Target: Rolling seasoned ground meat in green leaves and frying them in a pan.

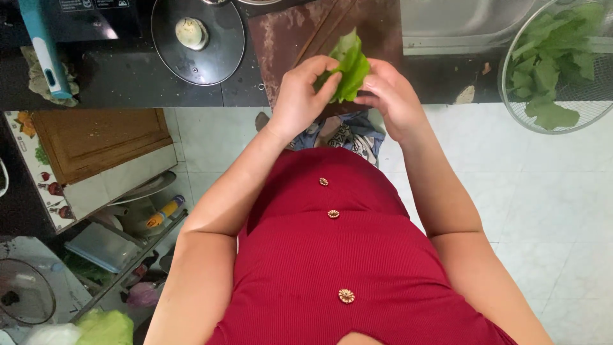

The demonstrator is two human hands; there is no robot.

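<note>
Pale floor tiles (549, 211) fill the lower right and lie bare from the surface's front edge down past the person's right arm, the widest open room in view. Above them the dark surface (128, 83) runs along the top, its front edge crossing just above the wrists. A brown wooden cutting board (287, 32) lies on it, reaching right up to that front edge, with a steel sink (460, 22) just beside it on the right. At the far right a wire mesh basket (575, 105) heaped with green leaves (549, 70) overhangs the surface's front edge. Left of the board rests a round glass pot lid (220, 54), and near the left end a teal-handled tool (41, 45) lies on a cloth. Below the left end, a wooden cabinet door (96, 140) and a cluttered rack crowd the floor.

Both hands are together over the board's front edge: the left hand (303, 92) and right hand (389, 96) each pinch a green lettuce leaf (350, 67), held upright between them, clear of the board.
</note>
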